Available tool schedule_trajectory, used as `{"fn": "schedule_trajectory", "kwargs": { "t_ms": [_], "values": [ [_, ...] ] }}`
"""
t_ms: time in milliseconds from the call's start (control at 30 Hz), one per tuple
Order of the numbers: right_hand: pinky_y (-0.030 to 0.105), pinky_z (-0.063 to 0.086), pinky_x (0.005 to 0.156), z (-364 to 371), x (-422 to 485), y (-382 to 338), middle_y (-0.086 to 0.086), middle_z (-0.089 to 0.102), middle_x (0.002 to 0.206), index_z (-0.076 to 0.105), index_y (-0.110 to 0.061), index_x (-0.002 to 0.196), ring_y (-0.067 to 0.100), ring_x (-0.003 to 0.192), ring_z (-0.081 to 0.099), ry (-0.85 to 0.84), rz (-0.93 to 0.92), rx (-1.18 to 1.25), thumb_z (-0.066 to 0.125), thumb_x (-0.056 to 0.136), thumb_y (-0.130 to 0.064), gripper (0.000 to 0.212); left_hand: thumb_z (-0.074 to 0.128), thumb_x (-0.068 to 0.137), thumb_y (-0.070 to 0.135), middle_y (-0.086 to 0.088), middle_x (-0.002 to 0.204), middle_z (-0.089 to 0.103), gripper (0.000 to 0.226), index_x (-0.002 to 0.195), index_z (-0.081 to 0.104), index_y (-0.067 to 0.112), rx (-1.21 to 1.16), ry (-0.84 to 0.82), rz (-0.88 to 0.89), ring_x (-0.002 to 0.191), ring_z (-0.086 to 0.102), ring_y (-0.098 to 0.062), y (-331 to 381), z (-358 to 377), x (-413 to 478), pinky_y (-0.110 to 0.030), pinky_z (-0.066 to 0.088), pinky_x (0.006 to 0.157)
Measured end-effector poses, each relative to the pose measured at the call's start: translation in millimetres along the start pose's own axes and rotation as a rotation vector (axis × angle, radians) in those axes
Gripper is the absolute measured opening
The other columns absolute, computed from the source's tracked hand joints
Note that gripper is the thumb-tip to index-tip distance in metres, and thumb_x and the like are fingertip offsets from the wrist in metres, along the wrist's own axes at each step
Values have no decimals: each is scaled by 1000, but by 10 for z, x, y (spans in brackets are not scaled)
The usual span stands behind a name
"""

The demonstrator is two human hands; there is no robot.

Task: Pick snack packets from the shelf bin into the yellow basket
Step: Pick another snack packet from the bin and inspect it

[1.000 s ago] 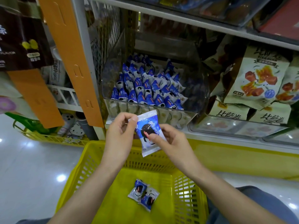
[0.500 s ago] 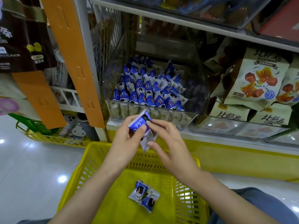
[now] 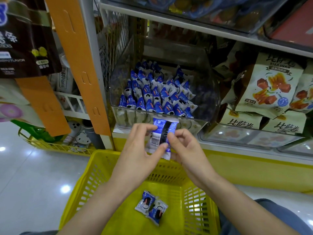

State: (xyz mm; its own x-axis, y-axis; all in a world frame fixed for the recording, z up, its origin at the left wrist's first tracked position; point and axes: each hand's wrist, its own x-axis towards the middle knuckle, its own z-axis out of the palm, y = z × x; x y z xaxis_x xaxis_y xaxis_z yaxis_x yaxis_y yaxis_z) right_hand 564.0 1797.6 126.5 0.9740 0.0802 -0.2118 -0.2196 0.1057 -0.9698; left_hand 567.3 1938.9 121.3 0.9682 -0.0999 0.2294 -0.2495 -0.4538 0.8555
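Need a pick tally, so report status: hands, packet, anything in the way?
Left hand and right hand both pinch one snack packet, barcode side showing, over the far rim of the yellow basket. Two packets lie inside. Nothing blocks the drop.

dark bag (image 3: 25, 39) "FLAVOR", beige packs (image 3: 243, 122) "比萨卷"

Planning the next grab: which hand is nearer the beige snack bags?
Right. The right hand is below and left of the beige snack bags; the left hand is farther left, beyond the packet both hands pinch.
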Motion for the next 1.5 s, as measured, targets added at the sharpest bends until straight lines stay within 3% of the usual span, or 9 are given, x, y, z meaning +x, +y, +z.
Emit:
{"fn": "schedule_trajectory", "kwargs": {
  "t_ms": [100,300,433,633,900,1033,1167,1267,1500],
  "values": [
    [40,53,81,-19,0,-20,21,66,106,48,-5,95,27,97,65,-31,13,86,56,79,-36,35,63,73,44,24,107,49,42,110,46,35,9,-52,11,102,46,12,-24,-2,-10,-2,37,80],
    [23,54,65,-13,5,-15,12,68,104,49,-7,109,14,84,68,-13,-22,53,61,81,-20,34,50,90,16,15,112,59,35,118,44,36,-15,-180,-20,95,58,2,-62,-22,-28,-30,51,85],
    [23,54,66,6,-3,4,8,67,108,51,-12,116,15,91,67,-29,-75,-46,62,80,-22,39,46,94,21,9,116,59,31,122,43,32,66,-158,21,99,59,-4,-68,-38,-49,-34,51,83],
    [22,54,69,23,-15,39,1,65,107,55,-19,108,15,97,64,-58,-150,-181,66,73,-30,39,46,93,25,2,81,64,18,104,57,16,228,-69,136,71,59,-12,-27,-90,-31,-31,46,58],
    [22,50,87,30,-4,82,-20,62,109,51,-32,110,-1,106,57,-65,-207,-307,70,69,-39,46,46,94,14,14,53,54,19,82,55,25,-12,2,-49,49,48,0,-47,-73,26,-11,31,44],
    [20,52,80,31,1,82,-17,61,111,51,-30,114,2,102,60,-59,-221,-270,73,75,-26,45,46,95,15,16,60,58,24,79,57,28,-138,-22,-127,55,49,-2,-46,-83,61,-15,35,49],
    [22,53,78,20,24,77,-6,61,113,49,-26,116,6,100,63,-2,-184,-153,64,74,-36,45,48,93,11,5,94,66,23,98,60,30,-236,-133,-154,80,62,-8,0,-67,57,-21,48,69],
    [19,53,73,-7,31,81,-3,62,113,49,-22,117,5,100,63,-15,-164,-95,58,85,-23,33,50,91,5,6,107,64,32,110,59,30,-219,-187,-145,88,63,-7,24,-81,56,-21,53,72],
    [14,48,77,34,38,58,-13,57,109,42,-31,117,-4,94,57,55,-255,-293,66,71,-36,52,57,90,31,10,94,68,12,101,58,33,-342,-178,-160,87,62,-2,66,-76,22,-22,50,77]
  ]
}}
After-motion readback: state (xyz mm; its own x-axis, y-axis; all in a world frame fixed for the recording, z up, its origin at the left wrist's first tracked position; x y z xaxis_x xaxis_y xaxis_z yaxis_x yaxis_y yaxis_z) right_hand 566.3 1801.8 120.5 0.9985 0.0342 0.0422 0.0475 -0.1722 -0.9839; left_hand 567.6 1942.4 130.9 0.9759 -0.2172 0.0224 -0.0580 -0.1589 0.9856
